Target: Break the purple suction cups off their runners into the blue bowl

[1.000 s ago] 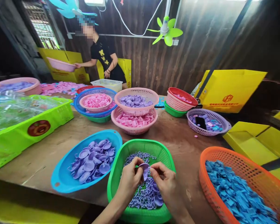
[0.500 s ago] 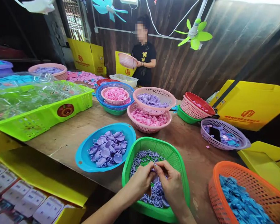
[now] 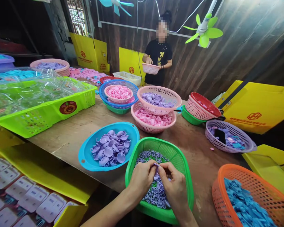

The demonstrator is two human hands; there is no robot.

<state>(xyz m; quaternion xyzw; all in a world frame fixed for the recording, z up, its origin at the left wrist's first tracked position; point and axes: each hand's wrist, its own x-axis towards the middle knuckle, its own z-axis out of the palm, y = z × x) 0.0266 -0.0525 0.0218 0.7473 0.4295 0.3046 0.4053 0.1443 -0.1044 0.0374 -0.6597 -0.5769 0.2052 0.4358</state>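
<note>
Over a green basket (image 3: 188, 186), my left hand (image 3: 142, 177) and my right hand (image 3: 176, 186) meet at their fingertips. Both are closed in a pinch on a small purple plastic part (image 3: 156, 175), partly hidden by the fingers. Loose purple hook-shaped plastic pieces (image 3: 153, 195) lie in the basket below, some behind my hands. To the left stands a blue basin (image 3: 86, 154) heaped with purple round, dished plastic parts (image 3: 109, 152) that have small curved ends.
An orange basket (image 3: 221, 192) of blue pieces stands at the right. Stacked pink baskets (image 3: 153, 128) are beyond the green one. A lime-green crate (image 3: 49, 115) of clear packs is at the left. Across the table, a person (image 3: 157, 60) holds a pink basket (image 3: 151, 68).
My hands stay pinched together, and more of the purple part shows between them. The person opposite has moved right and lowered the pink basket, one hand now at its rim. My view has shifted slightly.
</note>
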